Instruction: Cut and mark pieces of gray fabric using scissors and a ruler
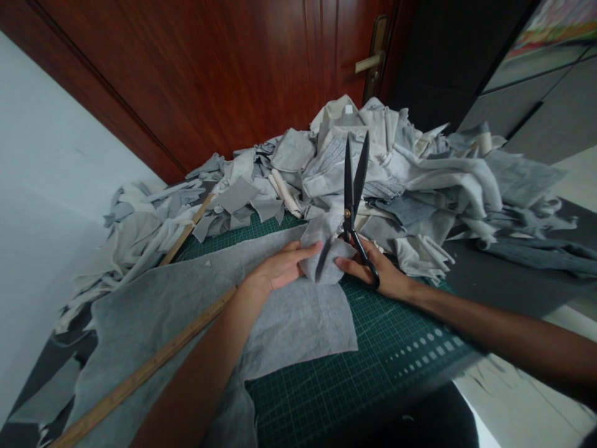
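My left hand (286,266) pinches the left side of a small folded piece of grey cloth (324,239), thumb on top. The right edge of that piece is between the thumb and fingers of my right hand (370,267). Black scissors (351,211) also hang in my right hand, the handle around its fingers and the blades pointing away, slightly apart. Beneath my hands a large grey cloth (298,320) lies over a green cutting mat (317,392). A wooden ruler (163,358) rests across the large cloth, partly hidden by my left forearm.
A high heap of grey and white fabric scraps (345,162) runs along the back of the table. Another wooden strip (186,230) lies at the left among scraps. Behind stands a brown wooden door (224,68) with a metal handle (370,62); a white wall (56,155) is at left.
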### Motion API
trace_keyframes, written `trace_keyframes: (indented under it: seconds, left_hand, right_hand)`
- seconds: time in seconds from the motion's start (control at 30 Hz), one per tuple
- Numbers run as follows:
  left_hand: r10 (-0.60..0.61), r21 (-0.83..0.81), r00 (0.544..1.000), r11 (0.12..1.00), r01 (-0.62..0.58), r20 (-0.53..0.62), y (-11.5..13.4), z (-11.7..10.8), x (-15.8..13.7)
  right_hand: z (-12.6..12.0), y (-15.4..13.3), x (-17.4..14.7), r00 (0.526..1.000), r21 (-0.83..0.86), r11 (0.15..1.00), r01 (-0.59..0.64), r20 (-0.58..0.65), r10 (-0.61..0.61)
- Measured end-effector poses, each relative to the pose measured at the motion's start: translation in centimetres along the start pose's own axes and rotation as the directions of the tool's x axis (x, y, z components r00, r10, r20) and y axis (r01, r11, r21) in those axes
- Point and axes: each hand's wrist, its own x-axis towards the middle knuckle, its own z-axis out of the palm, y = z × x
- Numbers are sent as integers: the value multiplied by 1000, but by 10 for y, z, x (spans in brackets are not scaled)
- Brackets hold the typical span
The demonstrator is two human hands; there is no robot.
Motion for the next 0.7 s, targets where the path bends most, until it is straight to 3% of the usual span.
trace_keyframes:
  seconds: [0.13, 0.23, 0.33, 0.47, 0.6, 0.7]
  left_hand:
    - [1, 23, 998, 1000, 0, -67, -4, 3, 2]
    - [121, -20, 979, 992, -126, -163, 0, 7, 3]
    - [229, -51, 930, 966, -253, -287, 9, 11, 3]
    - [349, 28, 804, 923, -384, -481, 25, 16, -2]
    - [541, 172, 697, 831, -529, -470, 43, 20, -12]
    - [642, 260, 579, 751, -607, -502, 57, 18, -22]
  right_hand:
    - [-1, 3, 0, 1000, 12, 1000, 6, 5, -6]
    - [-1, 3, -1, 1000, 13, 1000, -20, -15, 20]
    - [-1, 4, -3, 998, -7, 998, -57, -30, 57]
    - [-1, 5, -3, 999, -58, 998, -41, -33, 39]
    - [2, 6, -2, 999, -22, 1000, -22, 23, 23]
    - [1, 12, -3, 997, 44, 999, -4, 77, 1]
